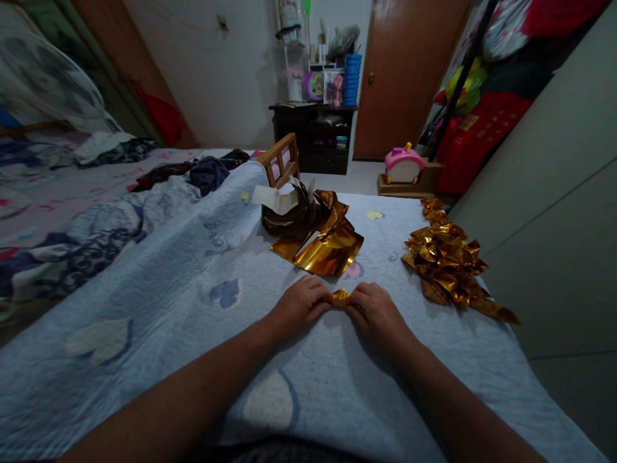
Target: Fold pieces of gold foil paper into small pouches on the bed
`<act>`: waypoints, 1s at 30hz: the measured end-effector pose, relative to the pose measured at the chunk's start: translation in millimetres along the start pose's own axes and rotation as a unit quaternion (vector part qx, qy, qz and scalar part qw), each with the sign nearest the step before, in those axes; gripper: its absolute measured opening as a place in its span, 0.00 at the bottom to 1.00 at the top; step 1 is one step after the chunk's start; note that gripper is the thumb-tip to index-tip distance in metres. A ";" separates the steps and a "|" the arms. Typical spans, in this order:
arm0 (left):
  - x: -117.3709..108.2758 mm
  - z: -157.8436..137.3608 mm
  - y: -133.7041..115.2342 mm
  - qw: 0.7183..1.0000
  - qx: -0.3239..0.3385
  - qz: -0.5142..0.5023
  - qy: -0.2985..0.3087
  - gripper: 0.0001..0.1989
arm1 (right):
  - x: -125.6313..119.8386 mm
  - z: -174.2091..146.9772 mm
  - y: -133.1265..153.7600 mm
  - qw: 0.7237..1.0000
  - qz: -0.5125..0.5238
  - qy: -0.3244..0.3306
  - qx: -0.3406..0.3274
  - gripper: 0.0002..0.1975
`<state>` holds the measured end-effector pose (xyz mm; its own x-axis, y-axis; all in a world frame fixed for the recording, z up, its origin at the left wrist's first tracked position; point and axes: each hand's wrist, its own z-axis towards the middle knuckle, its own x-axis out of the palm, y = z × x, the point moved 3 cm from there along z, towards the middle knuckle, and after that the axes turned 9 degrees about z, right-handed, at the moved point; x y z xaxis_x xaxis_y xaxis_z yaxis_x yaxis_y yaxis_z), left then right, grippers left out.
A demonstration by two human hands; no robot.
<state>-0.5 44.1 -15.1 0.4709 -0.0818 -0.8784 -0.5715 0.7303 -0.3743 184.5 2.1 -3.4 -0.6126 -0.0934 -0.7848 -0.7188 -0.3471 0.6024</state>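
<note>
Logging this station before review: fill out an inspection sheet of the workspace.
Surface: pale blue quilt with heart patches.
Job's things: small gold foil piece pinched between both hands; flat gold foil sheets ahead; pile of folded gold pieces at right.
Clutter: wooden frame, dark clothes.
Grippers: left hand and right hand closed on the foil piece.
Cables: nothing seen.
Surroundings: brown door, dark shelf, pink toy.

Dim indoor light, glare on gold foil [325,247], wide-angle edge distortion
</note>
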 end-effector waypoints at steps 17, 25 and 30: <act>-8.4 -3.4 -14.9 0.983 0.121 0.134 -0.028 0.11 | -7.6 1.0 -2.7 0.999 0.019 0.040 0.005 0.10; -4.7 -5.4 -11.0 0.995 0.065 0.068 -0.011 0.05 | -2.6 1.8 -4.7 0.999 0.025 0.019 -0.017 0.11; -0.2 -5.2 -5.1 0.999 0.038 0.032 -0.004 0.05 | -1.4 3.2 -8.6 0.999 0.022 0.023 -0.012 0.06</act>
<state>-1.2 36.9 -14.7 0.4404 -0.0291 -0.8973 -0.5482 0.7828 -0.2944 190.4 8.2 -7.0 -0.6277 -0.1525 -0.7633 -0.6825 -0.3639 0.6339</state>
